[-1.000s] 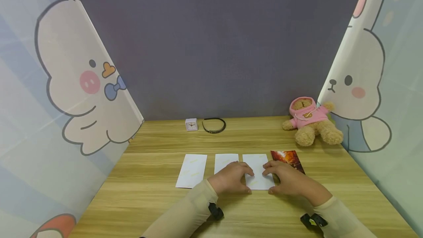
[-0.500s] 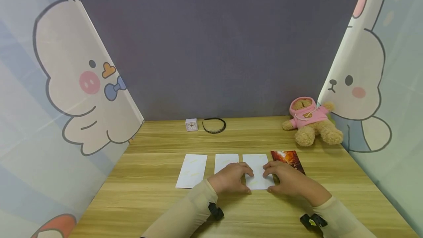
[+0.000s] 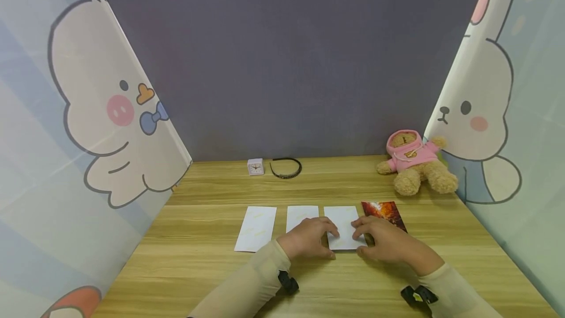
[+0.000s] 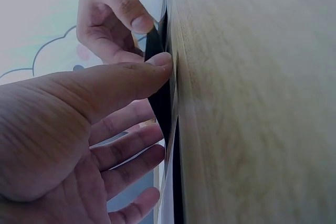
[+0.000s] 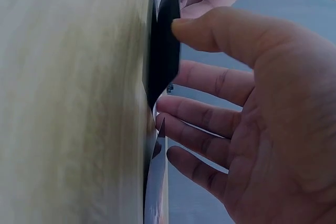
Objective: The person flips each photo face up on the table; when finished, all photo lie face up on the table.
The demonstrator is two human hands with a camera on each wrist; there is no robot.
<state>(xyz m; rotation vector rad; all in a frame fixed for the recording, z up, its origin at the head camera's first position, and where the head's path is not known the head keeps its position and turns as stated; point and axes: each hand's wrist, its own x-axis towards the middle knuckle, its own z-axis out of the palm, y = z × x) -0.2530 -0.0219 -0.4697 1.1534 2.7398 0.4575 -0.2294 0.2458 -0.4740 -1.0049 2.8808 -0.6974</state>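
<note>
In the head view, a white card (image 3: 341, 217) lies between both hands, its near edge raised off the table. My left hand (image 3: 310, 237) pinches its left near corner, and my right hand (image 3: 385, 240) pinches the right one. Both wrist views show the card's dark underside, in the left wrist view the card (image 4: 160, 98) and in the right wrist view the card (image 5: 164, 51), with the thumbs at the lifted edge and fingers on the far side. Left of it lie a second white card (image 3: 302, 214), partly hidden by my left hand, and a third white card (image 3: 256, 228).
A card with a red and orange picture (image 3: 385, 211) lies partly behind my right hand. Farther back on the wooden table (image 3: 212, 185) are a small clock (image 3: 255, 167), a black headband (image 3: 287, 175) and a teddy bear (image 3: 417, 161) in a pink hoodie. Printed curtains flank the table.
The near edge of the card between my hands has risen slightly from the table. Both hands stay in nearly the same place; the other cards have not moved.
</note>
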